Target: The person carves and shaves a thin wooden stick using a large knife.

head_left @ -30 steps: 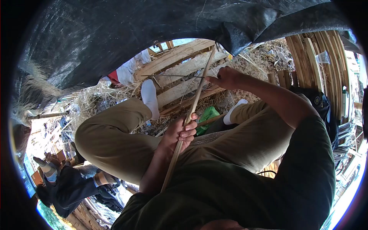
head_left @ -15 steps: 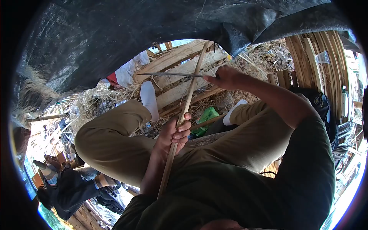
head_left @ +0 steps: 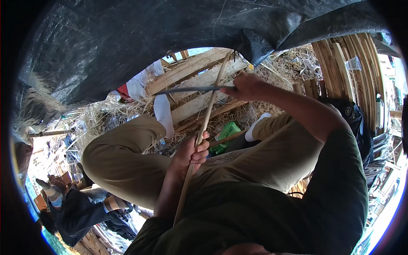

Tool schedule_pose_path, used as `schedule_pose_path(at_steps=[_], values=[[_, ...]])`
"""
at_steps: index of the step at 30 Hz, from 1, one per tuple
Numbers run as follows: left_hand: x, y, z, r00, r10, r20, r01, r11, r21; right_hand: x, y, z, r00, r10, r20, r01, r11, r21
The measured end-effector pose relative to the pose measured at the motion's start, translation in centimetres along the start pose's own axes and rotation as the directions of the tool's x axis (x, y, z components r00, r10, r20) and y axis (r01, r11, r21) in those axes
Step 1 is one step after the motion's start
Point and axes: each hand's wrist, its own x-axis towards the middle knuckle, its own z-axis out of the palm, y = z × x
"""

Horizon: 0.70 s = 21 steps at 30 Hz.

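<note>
My left hand (head_left: 190,153) is wrapped round a long, pale bamboo strip (head_left: 208,110). The strip runs slantwise from beside my torso up toward the black sheet. Higher up, my right hand (head_left: 245,87) is closed at the right end of a long, narrow grey knife (head_left: 187,89). Its handle is hidden in my fingers. The blade points left and crosses the strip well above my left hand, seeming to touch it. Beneath both hands are my legs in tan trousers (head_left: 127,165), bent and spread apart.
A black plastic sheet (head_left: 140,46) hangs low ahead. Past my feet lie wooden planks (head_left: 191,70), straw (head_left: 278,78) and a green plastic bag (head_left: 228,132). Upright boards (head_left: 361,72) and a dark backpack (head_left: 346,112) stand at right. Another person's legs (head_left: 78,212) are at lower left.
The knife has shifted slightly down along the strip, and its blade has turned to show a broader face. My right hand has moved a little left and down. The left hand keeps its hold.
</note>
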Motion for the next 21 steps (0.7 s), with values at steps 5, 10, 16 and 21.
schedule_pose_path(at_steps=[5,10,16,21], values=[[-0.1,0.2,0.8,0.995,0.062,-0.072,-0.057,0.996,0.061,-2.4,-4.9,-0.1,0.964,-0.108,0.241,0.101,0.994,0.038],[-0.3,-0.2,1.1,0.996,0.034,-0.084,-0.026,0.995,0.097,1.7,3.3,0.7,0.995,0.093,0.030,-0.092,0.995,-0.034],[-0.3,0.2,-0.2,0.999,0.049,-0.015,-0.047,0.992,0.117,-0.6,-1.4,0.3,0.998,-0.003,0.069,0.001,1.000,0.021],[-0.5,-0.4,1.0,0.993,0.045,-0.107,-0.037,0.996,0.077,-0.7,-0.3,2.0,0.978,-0.206,-0.040,0.204,0.978,-0.053]])
